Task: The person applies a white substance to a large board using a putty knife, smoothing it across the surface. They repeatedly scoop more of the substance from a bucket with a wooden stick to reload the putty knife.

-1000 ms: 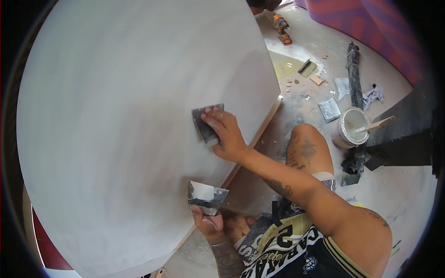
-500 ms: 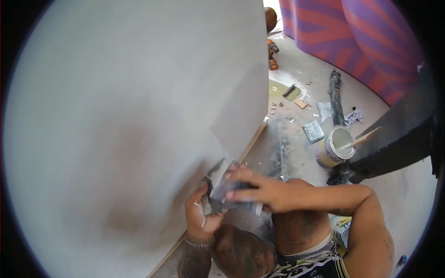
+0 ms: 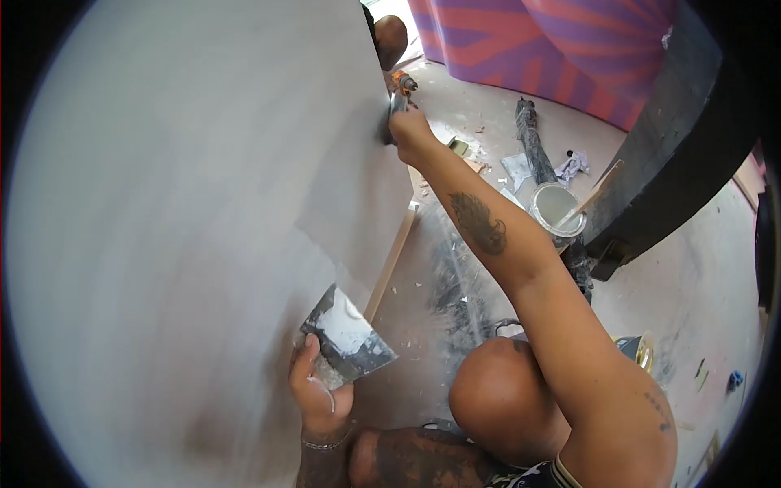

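My left hand [image 3: 323, 394] is wrapped round the handle of a wide putty knife [image 3: 348, 335], low beside the white wall panel [image 3: 203, 163]. White paste lies on the knife's blade, which faces up. My right arm is stretched far forward, and my right hand [image 3: 409, 128] is closed on a flat tool [image 3: 396, 112] held against the panel's far edge. Only part of that tool shows.
An open bucket [image 3: 556, 208] with a wooden stick stands right of my arm. A plastic-wrapped bar [image 3: 533, 142], crumpled paper [image 3: 573, 166] and an orange drill [image 3: 402, 81] lie beyond. A dark curved structure [image 3: 663, 146] rises at right. Another person's knee [image 3: 391, 39] shows behind the panel.
My right hand has gone from beside the left hand's knife to the panel's far edge. The paste on the left knife is now uncovered. The view has shifted right.
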The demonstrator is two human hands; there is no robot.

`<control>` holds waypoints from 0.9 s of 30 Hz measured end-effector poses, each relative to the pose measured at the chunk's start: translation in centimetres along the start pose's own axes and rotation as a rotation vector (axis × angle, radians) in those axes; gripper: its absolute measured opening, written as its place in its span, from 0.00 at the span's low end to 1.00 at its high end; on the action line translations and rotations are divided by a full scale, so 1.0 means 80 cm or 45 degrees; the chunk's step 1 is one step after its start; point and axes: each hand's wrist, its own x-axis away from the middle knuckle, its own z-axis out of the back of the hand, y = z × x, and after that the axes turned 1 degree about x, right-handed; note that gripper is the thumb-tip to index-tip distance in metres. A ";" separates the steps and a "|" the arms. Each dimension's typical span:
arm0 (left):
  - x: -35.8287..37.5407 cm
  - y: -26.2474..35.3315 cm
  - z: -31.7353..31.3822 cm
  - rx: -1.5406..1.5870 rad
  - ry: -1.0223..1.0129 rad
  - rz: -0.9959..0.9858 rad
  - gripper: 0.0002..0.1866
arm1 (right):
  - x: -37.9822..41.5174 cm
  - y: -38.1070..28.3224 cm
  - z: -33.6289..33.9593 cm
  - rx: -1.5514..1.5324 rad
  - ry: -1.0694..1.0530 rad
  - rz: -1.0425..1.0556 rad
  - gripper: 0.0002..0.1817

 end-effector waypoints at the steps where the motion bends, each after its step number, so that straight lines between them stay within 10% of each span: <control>1: 0.002 0.002 0.013 0.048 -0.007 0.056 0.18 | 0.008 -0.016 -0.014 -0.035 -0.040 0.043 0.26; 13: 0.013 0.010 0.003 0.041 0.059 -0.201 0.20 | 0.163 0.017 -0.071 0.408 -0.271 1.184 0.34; 20: 0.016 -0.003 0.031 -0.158 0.229 -0.632 0.19 | 0.241 0.060 -0.073 0.622 -0.515 1.318 0.39; 27: 0.032 0.018 0.006 0.131 0.196 -0.334 0.17 | 0.227 0.089 -0.011 0.897 -0.839 1.602 0.36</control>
